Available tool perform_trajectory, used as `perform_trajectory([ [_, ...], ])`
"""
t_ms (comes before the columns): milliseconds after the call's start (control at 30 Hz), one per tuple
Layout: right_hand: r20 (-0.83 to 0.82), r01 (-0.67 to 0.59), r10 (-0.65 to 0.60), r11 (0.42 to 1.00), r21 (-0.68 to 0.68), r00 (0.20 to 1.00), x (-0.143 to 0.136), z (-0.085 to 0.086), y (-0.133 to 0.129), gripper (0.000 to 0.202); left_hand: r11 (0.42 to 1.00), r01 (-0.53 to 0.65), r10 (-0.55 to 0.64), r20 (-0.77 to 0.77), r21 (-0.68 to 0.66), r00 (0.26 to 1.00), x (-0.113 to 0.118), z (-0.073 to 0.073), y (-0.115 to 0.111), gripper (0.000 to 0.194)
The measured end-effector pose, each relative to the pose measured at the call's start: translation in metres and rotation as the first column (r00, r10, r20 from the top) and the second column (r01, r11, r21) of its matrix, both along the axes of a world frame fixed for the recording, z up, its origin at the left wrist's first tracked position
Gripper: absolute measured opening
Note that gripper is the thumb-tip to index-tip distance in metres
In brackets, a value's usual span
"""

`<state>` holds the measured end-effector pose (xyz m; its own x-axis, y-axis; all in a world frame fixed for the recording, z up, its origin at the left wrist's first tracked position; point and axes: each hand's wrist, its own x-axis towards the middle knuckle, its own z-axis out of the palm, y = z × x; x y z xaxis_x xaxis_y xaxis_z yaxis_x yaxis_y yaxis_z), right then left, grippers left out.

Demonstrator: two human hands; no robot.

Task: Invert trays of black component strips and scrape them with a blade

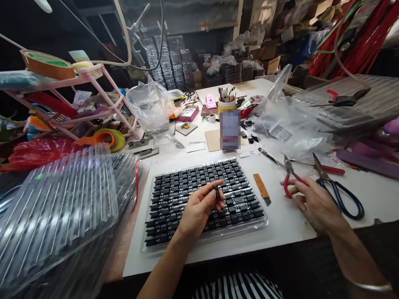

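Observation:
A small black electronic part (217,192) is pinched between the thumb and fingers of my left hand (199,207), above the tray. Beneath that hand lies a clear plastic tray (264,222) packed with rows of black electronic parts (174,195). To the right, my right hand (318,205) has its fingers closed about the red handles of a pair of pliers (288,174), whose jaws point away from me. Dark-handled scissors (341,193) lie just beyond that hand. Between the tray and the pliers is a craft knife with an orange-brown handle (261,185).
Stacked clear trays (62,207) crowd the left side, below a pink rack (102,87). A phone (230,129) stands behind the tray, before a yellow tool cup (226,107). Plastic bags (289,120) and a red-handled tool (332,170) are at right. A person (283,18) is far back.

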<state>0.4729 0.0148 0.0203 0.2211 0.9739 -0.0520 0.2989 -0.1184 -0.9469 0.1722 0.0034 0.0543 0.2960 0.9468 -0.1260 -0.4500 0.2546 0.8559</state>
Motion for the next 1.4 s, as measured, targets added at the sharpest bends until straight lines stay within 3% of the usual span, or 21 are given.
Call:
perform_trajectory([
  [67, -0.334, 0.032, 0.0, 0.996, 0.089, 0.942, -0.013, 0.016, -0.021, 0.021, 1.0, -0.002, 0.002, 0.024, -0.016, 1.0, 0.0, 0.0, 0.0, 0.036],
  [133, -0.543, -0.011, 0.067, 0.994, 0.106, 0.837, -0.029, 0.031, -0.042, 0.016, 1.0, -0.005, 0.005, 0.01, -0.014, 1.0, -0.001, 0.0, 0.0, 0.032],
  [233, -0.749, -0.268, 0.23, 0.961, 0.073, 0.622, -0.058, 0.042, -0.067, 0.025, 1.0, -0.01, 0.009, -0.045, -0.009, 0.999, -0.001, 0.0, -0.001, 0.029],
  [300, -0.823, -0.435, 0.275, 0.9, 0.037, 0.497, -0.078, 0.041, -0.077, 0.031, 1.0, -0.015, 0.014, -0.071, -0.013, 0.997, -0.001, 0.001, 0.0, 0.031],
  [433, -0.864, -0.668, 0.298, 0.742, -0.057, 0.405, -0.111, 0.032, -0.081, 0.034, 1.0, -0.024, 0.024, -0.083, -0.002, 0.996, -0.001, 0.001, -0.001, 0.033],
  [500, -0.888, -0.709, 0.316, 0.705, -0.017, 0.335, -0.122, 0.03, -0.08, 0.037, 1.0, -0.023, 0.024, -0.075, 0.007, 0.997, -0.001, 0.002, -0.001, 0.033],
  [667, -0.972, -0.732, 0.234, 0.664, 0.151, 0.012, -0.137, 0.032, -0.081, 0.023, 0.999, -0.035, 0.036, -0.062, 0.024, 0.997, -0.002, 0.003, -0.002, 0.03],
  [733, -0.973, -0.732, 0.223, 0.651, 0.198, -0.065, -0.141, 0.034, -0.083, 0.023, 0.999, -0.045, 0.046, -0.041, 0.02, 0.998, -0.002, 0.003, -0.003, 0.029],
  [900, -0.97, -0.726, 0.236, 0.657, 0.202, -0.057, -0.142, 0.036, -0.083, 0.027, 0.998, -0.063, 0.063, 0.012, -0.013, 0.998, -0.002, 0.002, -0.004, 0.027],
  [1233, -0.972, -0.704, 0.221, 0.677, 0.213, -0.081, -0.144, 0.034, -0.082, 0.027, 0.997, -0.052, 0.052, 0.006, 0.049, 0.999, -0.001, -0.001, -0.004, 0.024],
  [1400, -0.976, -0.708, 0.213, 0.684, 0.178, -0.04, -0.146, 0.033, -0.082, 0.027, 0.997, -0.065, 0.065, -0.011, 0.047, 0.998, -0.002, -0.002, -0.005, 0.024],
])
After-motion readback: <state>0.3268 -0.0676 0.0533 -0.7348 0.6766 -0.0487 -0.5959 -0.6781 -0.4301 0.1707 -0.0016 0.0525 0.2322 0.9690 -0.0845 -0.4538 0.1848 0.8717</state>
